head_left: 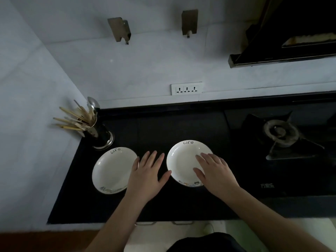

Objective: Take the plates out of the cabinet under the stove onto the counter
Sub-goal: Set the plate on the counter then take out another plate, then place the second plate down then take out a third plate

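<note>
Two white plates marked "life" lie side by side on the black counter (pixel 181 124). The left plate (pixel 111 170) sits near the utensil holder. The right plate (pixel 181 160) lies in the middle of the counter. My left hand (pixel 149 173) is spread flat between the two plates, its little finger overlapping the left plate's right rim. My right hand (pixel 214 171) lies with straight fingers over the right side of the right plate. Neither hand holds anything.
A metal holder with chopsticks and a spoon (pixel 94 126) stands at the counter's back left corner. A gas burner (pixel 283 133) is on the right, under the range hood (pixel 283 40). A wall socket strip (pixel 186 89) is behind. Cabinet door handles (pixel 182 222) show below the counter edge.
</note>
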{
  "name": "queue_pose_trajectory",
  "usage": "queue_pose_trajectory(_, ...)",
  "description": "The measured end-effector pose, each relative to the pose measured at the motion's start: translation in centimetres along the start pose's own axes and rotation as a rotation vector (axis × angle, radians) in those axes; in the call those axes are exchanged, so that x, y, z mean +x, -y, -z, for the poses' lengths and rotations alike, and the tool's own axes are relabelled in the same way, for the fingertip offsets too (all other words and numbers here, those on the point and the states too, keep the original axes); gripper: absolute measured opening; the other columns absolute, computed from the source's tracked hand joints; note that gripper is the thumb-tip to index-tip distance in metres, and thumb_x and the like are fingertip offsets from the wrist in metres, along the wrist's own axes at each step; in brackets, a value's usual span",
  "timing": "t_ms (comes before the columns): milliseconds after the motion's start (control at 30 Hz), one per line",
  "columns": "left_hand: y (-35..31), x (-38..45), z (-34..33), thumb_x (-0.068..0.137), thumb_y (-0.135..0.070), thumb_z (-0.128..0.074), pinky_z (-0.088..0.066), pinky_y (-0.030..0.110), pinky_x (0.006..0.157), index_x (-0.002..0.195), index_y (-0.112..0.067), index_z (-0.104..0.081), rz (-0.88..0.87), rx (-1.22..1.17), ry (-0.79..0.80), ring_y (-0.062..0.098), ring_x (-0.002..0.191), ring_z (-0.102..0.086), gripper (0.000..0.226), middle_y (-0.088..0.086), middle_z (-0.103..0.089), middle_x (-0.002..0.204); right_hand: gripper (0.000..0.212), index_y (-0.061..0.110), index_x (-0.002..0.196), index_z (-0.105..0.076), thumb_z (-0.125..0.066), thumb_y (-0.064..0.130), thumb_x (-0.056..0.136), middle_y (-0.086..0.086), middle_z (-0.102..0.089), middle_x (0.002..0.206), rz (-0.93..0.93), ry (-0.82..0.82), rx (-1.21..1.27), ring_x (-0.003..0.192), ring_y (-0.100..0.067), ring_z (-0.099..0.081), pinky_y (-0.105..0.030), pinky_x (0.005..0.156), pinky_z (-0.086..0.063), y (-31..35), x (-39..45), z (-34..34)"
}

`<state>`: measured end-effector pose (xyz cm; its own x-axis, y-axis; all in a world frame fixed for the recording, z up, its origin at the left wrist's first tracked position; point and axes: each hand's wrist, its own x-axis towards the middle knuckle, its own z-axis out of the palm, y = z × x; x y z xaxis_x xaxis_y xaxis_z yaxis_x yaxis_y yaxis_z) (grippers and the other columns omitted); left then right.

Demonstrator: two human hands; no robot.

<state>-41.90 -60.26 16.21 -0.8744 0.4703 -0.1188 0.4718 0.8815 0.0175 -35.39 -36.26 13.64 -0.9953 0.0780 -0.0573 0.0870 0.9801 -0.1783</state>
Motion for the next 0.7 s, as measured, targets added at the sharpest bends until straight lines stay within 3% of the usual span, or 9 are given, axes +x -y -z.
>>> queue_pose_trajectory(367, 4.9, -5.0, 1.7, 0.088, -0.072, 0.000, -0.010, 0.047, 0.121, 0.155, -0.032, -0.015, -0.270, -0.025, -0.041, 0.018, 0.151, -0.009, 0.079, -0.002, -0.019, 0.164, 0.056, 0.024, 0.144, -0.038, -0.030, 0.052, 0.096, -0.002, -0.045, 0.148, -0.203, -0.056, 0.054, 0.138, -0.023, -0.037, -0.043, 0.114, -0.028, 9.4, -8.5, 1.0)
queue_pose_trajectory(700, -4.7, -6.9, 3.5, 0.088, -0.069, -0.003, -0.011, 0.046, 0.121, 0.155, -0.031, -0.019, -0.683, -0.042, -0.064, 0.017, 0.150, -0.012, 0.078, -0.002, -0.023, 0.163, 0.064, 0.025, 0.148, -0.035, -0.019, 0.057, 0.095, 0.000, -0.043, 0.150, -0.602, -0.137, 0.023, 0.140, -0.025, -0.035, -0.043, 0.114, -0.028, 8.7, -21.8, 3.2)
